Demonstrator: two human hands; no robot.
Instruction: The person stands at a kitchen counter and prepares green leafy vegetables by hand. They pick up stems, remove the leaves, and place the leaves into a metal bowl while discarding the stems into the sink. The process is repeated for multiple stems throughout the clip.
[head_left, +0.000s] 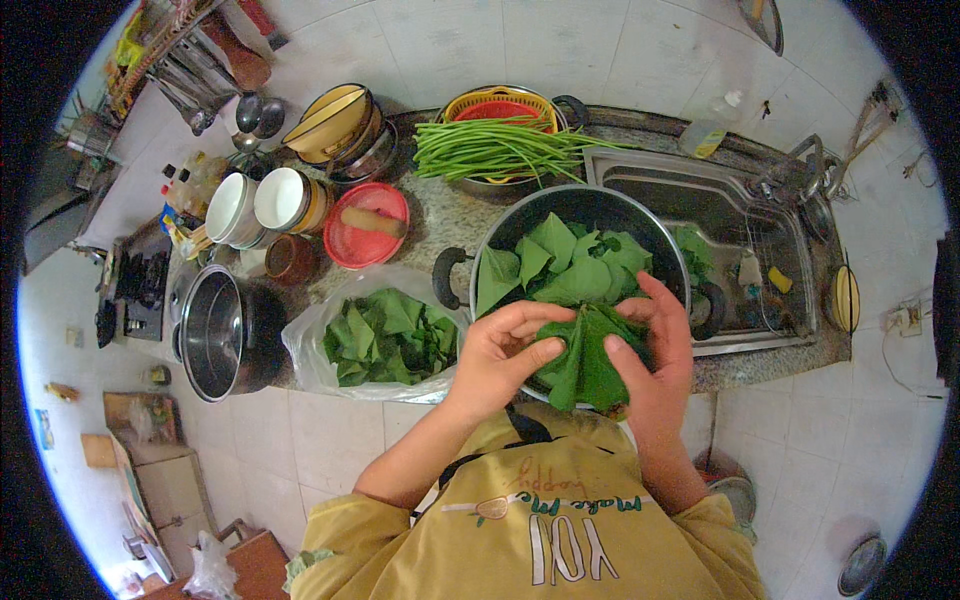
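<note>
Both hands are over the near side of a big dark pot (640, 208), with a bunch of green leaves (580, 355) between them. The left hand (508, 350) has its thumb and curled fingers pinched on the left side of the bunch, and the right hand (655, 350) is closed on the other side, thumb in front and fingers raised behind. More loose leaves (572, 268) lie inside the pot, just beyond the fingertips. Left of the pot, near the left forearm, a clear plastic bag (303, 350) stands open with a pile of similar leaves (385, 340) in it. Further left is a deep metal pot (212, 340), and behind the bag a red plate (342, 240) bears a brown, longish thing (373, 222) that I cannot make out. White bowls (232, 210) are stacked beside the plate. Behind the big pot, long green beans (500, 150) lie across a yellow basket (553, 112). To the right is a metal sink (725, 215) with a yellow sponge (780, 280) in it, and a soap bottle (708, 128) stands at its back edge
</note>
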